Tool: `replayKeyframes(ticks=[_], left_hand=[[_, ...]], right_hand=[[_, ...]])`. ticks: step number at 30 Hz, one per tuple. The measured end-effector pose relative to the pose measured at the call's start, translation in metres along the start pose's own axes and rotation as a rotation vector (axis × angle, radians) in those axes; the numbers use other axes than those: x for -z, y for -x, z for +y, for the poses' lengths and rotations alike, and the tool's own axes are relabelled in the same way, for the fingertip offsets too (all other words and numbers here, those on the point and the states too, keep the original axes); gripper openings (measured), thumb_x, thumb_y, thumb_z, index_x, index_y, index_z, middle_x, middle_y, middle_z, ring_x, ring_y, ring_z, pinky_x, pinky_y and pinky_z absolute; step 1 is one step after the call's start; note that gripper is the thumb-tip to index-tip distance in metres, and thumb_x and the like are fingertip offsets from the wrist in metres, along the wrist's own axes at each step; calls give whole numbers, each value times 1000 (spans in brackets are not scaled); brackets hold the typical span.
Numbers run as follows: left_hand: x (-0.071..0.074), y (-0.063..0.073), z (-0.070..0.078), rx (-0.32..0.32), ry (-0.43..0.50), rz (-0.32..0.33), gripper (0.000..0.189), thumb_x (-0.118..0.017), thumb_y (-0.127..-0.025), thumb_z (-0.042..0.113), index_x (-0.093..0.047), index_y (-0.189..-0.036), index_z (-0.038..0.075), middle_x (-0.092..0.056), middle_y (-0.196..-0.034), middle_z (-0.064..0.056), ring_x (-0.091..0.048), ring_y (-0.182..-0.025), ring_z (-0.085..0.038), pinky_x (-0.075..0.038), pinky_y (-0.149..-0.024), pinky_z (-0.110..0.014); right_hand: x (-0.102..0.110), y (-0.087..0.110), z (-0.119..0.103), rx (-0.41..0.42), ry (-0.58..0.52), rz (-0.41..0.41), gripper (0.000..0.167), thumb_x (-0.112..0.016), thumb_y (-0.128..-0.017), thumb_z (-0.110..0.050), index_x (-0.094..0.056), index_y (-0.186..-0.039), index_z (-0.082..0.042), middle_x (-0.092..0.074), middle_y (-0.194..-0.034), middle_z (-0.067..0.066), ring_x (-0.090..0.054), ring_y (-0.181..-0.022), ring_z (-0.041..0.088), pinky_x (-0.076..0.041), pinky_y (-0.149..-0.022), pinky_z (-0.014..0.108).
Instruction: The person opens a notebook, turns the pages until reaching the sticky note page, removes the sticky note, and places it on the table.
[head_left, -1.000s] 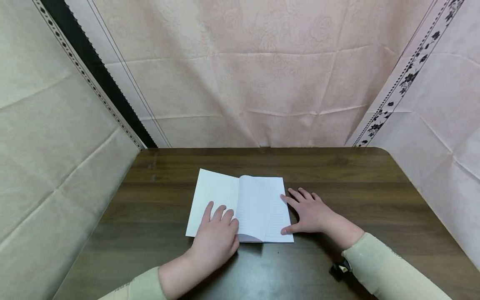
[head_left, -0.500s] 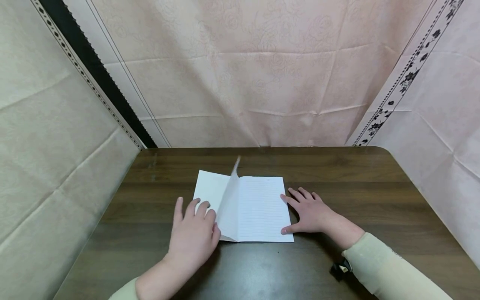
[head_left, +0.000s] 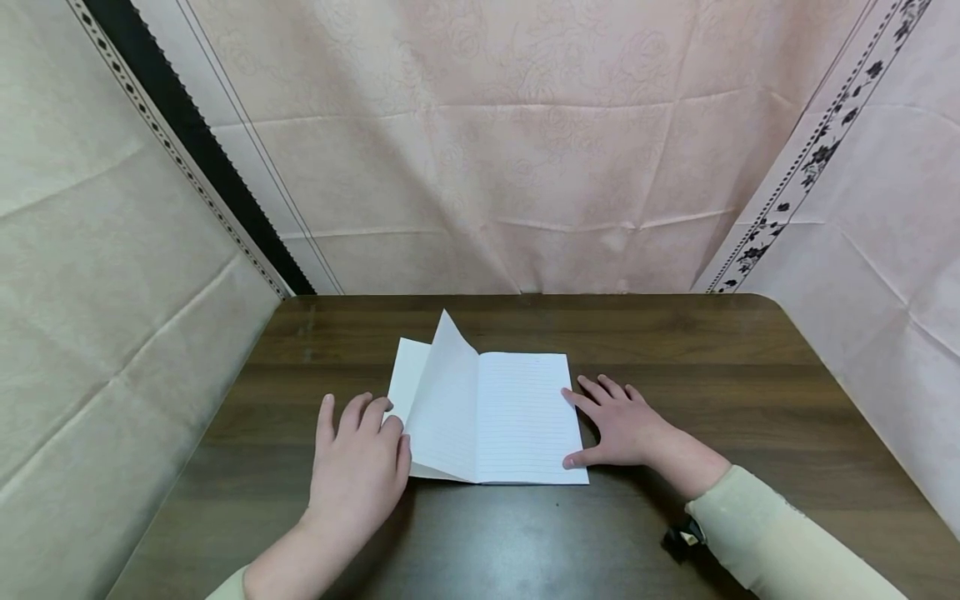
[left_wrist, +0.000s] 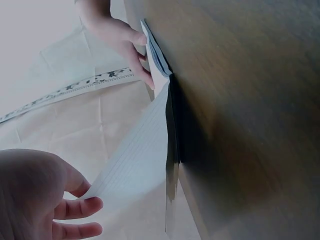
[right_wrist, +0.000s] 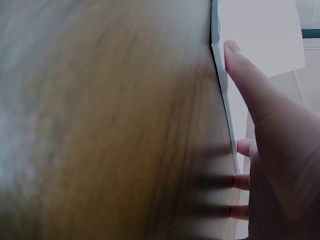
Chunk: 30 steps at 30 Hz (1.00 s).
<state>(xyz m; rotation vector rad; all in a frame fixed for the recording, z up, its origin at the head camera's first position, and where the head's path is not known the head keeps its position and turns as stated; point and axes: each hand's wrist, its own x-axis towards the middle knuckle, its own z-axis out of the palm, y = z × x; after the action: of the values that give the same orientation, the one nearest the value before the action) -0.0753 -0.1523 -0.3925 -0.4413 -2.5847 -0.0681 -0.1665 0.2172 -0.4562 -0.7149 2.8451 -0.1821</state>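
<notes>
An open notebook (head_left: 525,421) with lined pages lies on the wooden table. My left hand (head_left: 356,467) pinches the near outer corner of a raised page (head_left: 446,417), which slants up over the left side of the notebook. In the left wrist view that lined page (left_wrist: 137,150) runs from the curled fingers (left_wrist: 82,207) to the spine. Under it, part of the white left side (head_left: 408,367) still shows. My right hand (head_left: 618,425) rests at the notebook's right edge, fingers spread, its thumb (right_wrist: 245,75) on the paper.
The brown wooden table (head_left: 525,542) extends around the notebook. Pale cloth (head_left: 510,167) hangs behind it and on both sides. A small black device (head_left: 681,537) is at the right wrist by the sleeve cuff.
My left hand has moved left, drawing a page over from the right side toward the left. More of the lined right page now shows. The right hand has stayed in place.
</notes>
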Motion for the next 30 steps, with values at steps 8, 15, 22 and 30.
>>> replayKeyframes(ticks=[8,15,22,30], left_hand=[[0,-1,-1,5,-5,1,18,-60,-89,21,-64,-77,9,-65,-113,-10,-51,-119,-37,-20,-110,-66],[1,-1,-4,16,-20,-26,18,-62,-89,22,-66,-77,8,-65,-113,-11,-51,-120,-37,-20,-110,-65],[2,0,-7,28,-16,-45,17,-64,-87,19,-66,-75,8,-65,-113,-11,-51,-120,-37,-20,-110,-65],[1,2,-12,42,-53,-95,18,-68,-86,21,-69,-77,6,-65,-111,-12,-51,-118,-38,-21,-110,-64]], right_hand=[[0,2,-1,4,1,1,114,-50,-69,-91,-29,-157,-24,-25,-161,16,-21,-145,47,-16,-109,71],[-2,2,0,7,-19,15,112,-54,-70,-89,-29,-157,-23,-23,-162,15,-17,-147,45,-14,-109,72],[-4,1,1,-6,-27,3,113,-52,-69,-91,-26,-158,-26,-17,-164,14,-14,-148,44,-13,-109,72],[-6,0,3,-13,-11,-15,114,-49,-68,-93,-24,-159,-28,-18,-164,12,-14,-148,42,-13,-110,71]])
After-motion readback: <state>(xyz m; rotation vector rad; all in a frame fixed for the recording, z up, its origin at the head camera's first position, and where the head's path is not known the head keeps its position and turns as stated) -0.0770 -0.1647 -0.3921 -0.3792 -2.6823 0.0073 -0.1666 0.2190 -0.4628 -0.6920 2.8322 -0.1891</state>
